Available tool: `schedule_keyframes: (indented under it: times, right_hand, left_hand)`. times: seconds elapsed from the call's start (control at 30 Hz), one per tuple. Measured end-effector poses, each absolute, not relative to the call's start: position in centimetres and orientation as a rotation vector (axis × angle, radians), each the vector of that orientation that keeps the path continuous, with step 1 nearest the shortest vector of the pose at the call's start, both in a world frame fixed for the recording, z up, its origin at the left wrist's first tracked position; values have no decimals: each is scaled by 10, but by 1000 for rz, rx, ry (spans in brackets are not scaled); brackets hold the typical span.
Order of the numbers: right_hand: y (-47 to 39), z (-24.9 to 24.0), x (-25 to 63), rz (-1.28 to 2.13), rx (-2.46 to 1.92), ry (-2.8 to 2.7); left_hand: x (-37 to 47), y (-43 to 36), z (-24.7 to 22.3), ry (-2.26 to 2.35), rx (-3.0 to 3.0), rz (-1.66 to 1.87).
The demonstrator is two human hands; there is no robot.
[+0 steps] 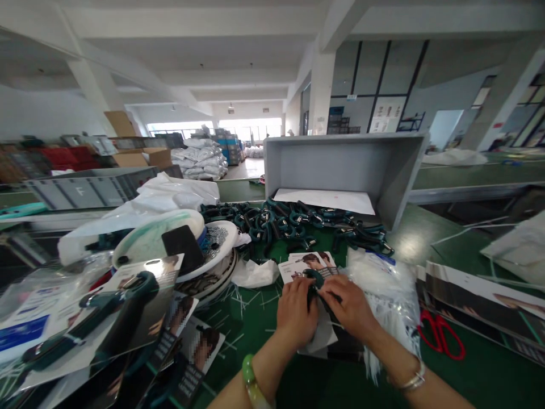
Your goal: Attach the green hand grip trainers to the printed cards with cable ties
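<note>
On a printed card (pixel 304 264) on the green table lies a dark green curved tool (pixel 314 276). My left hand (pixel 297 311) is closed around its near part, the fingers wrapped over it. From the right, my right hand (pixel 348 304) pinches at the same tool, thumb and fingers close together; any small thing between the fingertips is hidden. Beyond my hands spreads a pile of similar dark green tools (pixel 272 221). Right beside my right hand is a clear bag (pixel 378 278) with a bundle of white ties (pixel 374 335) below it.
Red scissors (pixel 443 335) and stacked printed cards (pixel 481 301) lie at the right. Carded tools (pixel 128 307) are heaped at the left, near round white trays (pixel 217 244). A grey crate (pixel 340 165) on its side stands behind the pile. Loose white ties are scattered left of my hands.
</note>
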State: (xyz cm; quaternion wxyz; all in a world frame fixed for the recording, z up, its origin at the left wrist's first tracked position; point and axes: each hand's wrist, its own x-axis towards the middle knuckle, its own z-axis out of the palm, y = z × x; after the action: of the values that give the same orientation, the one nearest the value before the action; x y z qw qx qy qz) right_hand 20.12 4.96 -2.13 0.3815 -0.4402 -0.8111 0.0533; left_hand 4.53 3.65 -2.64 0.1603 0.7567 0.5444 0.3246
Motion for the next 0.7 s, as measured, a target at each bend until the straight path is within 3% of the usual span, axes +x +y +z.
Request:
schedule_keyframes:
  times: [0.2, 0.7]
  right_hand:
    - [36, -19, 203, 20, -1088, -2436]
    - [33, -18, 203, 68, -1060, -2182]
  left_hand:
    - [49, 35, -23, 1623, 2107, 896]
    - [59, 61, -14, 1824, 1994, 778]
